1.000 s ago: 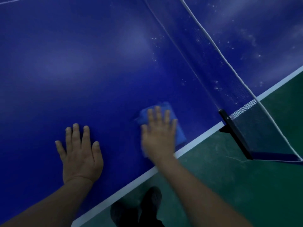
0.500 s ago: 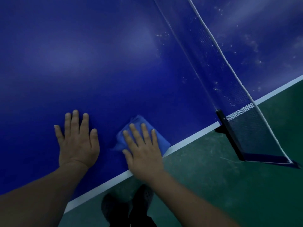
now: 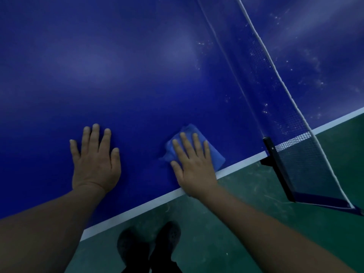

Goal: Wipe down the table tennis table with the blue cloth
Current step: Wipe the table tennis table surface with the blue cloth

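Risk: blue cloth (image 3: 213,154) lies at the worktop (image 3: 137,75) edge near the net post (image 3: 272,154), pinned under flat right hand (image 3: 194,168); it may slip off or snag. Left hand (image 3: 95,160) is spread flat, bracing, holding nothing.

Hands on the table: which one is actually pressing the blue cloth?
The right hand, nearer the net post, lies flat on the blue cloth. The left hand rests on bare table.

Left hand (image 3: 95,161) flat, fingers spread; right hand (image 3: 194,167) flat, fingers straight.
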The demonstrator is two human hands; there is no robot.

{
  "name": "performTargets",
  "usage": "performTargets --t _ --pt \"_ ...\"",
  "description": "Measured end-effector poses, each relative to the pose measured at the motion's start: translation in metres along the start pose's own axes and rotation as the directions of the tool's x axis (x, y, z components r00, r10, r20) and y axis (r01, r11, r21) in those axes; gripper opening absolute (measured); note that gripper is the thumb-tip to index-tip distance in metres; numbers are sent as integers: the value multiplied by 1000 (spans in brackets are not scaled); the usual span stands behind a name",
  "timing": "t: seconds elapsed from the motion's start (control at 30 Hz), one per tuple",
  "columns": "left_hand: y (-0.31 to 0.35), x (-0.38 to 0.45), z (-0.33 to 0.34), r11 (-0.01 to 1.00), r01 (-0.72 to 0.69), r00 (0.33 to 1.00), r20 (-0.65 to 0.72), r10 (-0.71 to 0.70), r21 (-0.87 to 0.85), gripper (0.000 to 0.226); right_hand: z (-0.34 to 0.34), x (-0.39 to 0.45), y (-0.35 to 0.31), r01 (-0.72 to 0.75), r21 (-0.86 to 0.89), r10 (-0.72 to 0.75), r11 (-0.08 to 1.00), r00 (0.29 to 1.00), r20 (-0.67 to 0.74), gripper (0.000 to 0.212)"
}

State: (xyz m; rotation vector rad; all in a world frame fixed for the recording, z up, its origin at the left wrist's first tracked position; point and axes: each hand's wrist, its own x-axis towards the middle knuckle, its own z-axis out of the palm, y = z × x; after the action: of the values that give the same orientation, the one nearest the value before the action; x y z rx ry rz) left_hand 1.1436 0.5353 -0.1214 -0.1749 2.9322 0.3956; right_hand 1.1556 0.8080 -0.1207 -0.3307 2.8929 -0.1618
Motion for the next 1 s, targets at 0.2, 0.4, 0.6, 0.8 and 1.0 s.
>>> performTargets --t 0.2,0.4,0.6,0.8,1.0 --pt "0 2 -1 1000 -1 1000 16 1 7 75 -23 66 69 -181 26 182 983 981 -73 67" --pt "-2 1 2 999 -18 1000 -12 19 32 72 -25 98 29 284 -37 -284 958 959 -4 59" --pt "-6 -1 8 999 -24 999 -46 26 46 69 -42 156 26 377 -64 -375 924 926 38 59" --pt "2 9 0 998 -1 992 -125 -7 -61 60 -47 184 29 419 -73 -417 905 908 40 57" --pt "28 148 -28 990 28 975 -217 -57 -135 64 -60 244 30 500 -91 -498 861 866 49 57"
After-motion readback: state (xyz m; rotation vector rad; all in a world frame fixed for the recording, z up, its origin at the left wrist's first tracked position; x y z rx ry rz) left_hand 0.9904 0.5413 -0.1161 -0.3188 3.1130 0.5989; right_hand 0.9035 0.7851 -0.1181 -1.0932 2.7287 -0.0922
